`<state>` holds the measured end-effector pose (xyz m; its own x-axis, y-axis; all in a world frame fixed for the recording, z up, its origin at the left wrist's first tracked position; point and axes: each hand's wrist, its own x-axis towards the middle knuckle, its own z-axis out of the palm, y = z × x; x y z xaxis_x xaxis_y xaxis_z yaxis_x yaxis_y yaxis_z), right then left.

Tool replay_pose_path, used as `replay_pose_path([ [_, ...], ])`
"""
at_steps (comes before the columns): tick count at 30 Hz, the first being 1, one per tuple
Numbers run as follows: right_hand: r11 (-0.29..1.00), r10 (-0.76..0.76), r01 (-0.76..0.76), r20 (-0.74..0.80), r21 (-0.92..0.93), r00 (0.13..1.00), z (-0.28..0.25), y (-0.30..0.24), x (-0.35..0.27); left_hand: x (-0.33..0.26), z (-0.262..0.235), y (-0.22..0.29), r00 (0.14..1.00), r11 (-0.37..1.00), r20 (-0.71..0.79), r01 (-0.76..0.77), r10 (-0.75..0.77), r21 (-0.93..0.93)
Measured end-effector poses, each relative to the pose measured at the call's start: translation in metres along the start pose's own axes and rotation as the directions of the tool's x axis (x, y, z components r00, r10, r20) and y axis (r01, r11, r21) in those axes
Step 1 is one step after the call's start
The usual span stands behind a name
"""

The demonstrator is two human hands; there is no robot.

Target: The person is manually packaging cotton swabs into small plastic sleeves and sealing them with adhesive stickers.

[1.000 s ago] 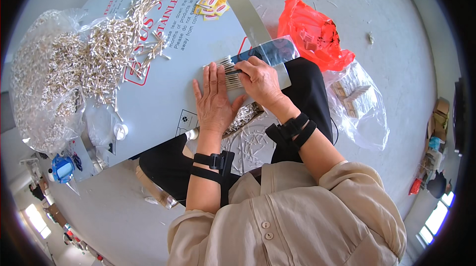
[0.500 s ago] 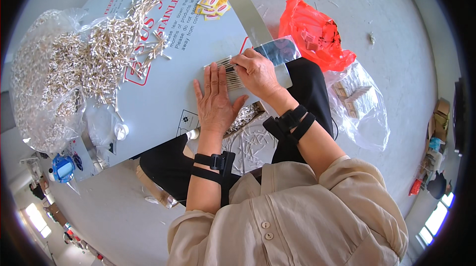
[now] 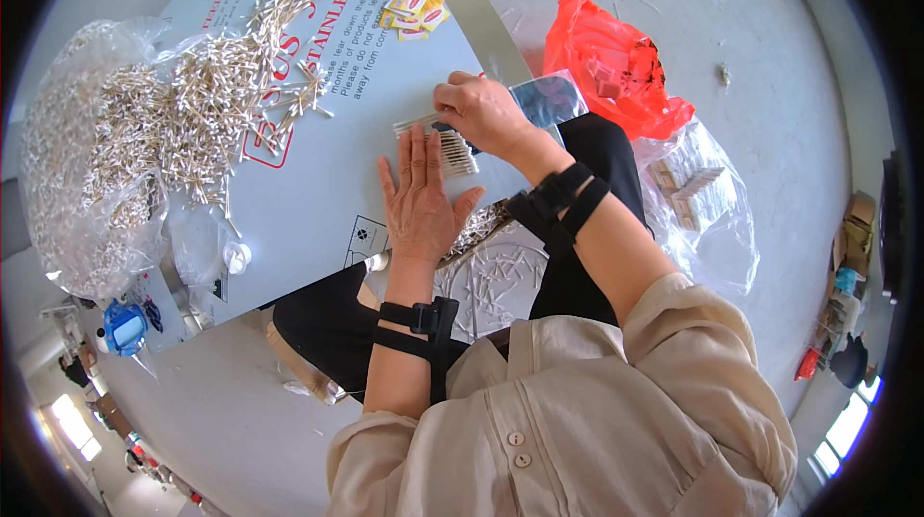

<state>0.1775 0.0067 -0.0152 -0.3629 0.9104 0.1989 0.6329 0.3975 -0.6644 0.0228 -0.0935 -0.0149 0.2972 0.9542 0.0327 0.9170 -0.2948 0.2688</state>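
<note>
My left hand (image 3: 420,194) lies flat on the metal-sheet table (image 3: 318,199), fingers stretched and tips against a neat row of cotton swabs (image 3: 457,157). Over the far part of that row, my right hand (image 3: 481,115) is curled with thumb and fingers pressed together; what they grip is hidden beneath it. A small dark patch shows among the swabs by its fingers. To the right of that hand, a shiny clear plastic piece (image 3: 551,99) lies at the table's edge. A large loose heap of cotton swabs (image 3: 207,98) spreads on the left, partly spilling from a clear plastic bag (image 3: 58,151).
Small yellow packets (image 3: 420,9) sit near the far edge. On the right are a red plastic bag (image 3: 611,69) and a clear bag with packed bundles (image 3: 688,185). Below the table edge, a box of loose swabs (image 3: 478,229) shows. A blue object (image 3: 123,326) is at the left.
My right hand has shifted slightly left and away from me over the row, uncovering more swabs. My left hand has stayed nearly still.
</note>
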Motion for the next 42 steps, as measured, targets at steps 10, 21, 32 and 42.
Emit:
replay_pose_path([
  [10,0.992,-0.059,0.079,-0.182,0.101,0.981,0.002,-0.002,0.038,0.001,0.002,0.000,1.000,1.000,0.004,0.000,0.000,0.019],
  [21,0.597,0.473,-0.044,-0.307,0.801,0.826,0.037,-0.040,-0.070,0.013,0.004,-0.013,0.911,0.798,-0.358,-0.057,-0.205,-0.601],
  [32,0.571,0.475,-0.019,-0.311,0.820,0.823,0.045,-0.043,-0.058,0.034,0.020,0.012,0.807,0.429,-0.314,-0.084,-0.501,-0.900],
  [42,0.598,0.490,-0.068,-0.296,0.799,0.820,0.011,-0.011,-0.045,0.058,0.033,0.041,0.803,0.449,-0.329,-0.086,-0.498,-0.890],
])
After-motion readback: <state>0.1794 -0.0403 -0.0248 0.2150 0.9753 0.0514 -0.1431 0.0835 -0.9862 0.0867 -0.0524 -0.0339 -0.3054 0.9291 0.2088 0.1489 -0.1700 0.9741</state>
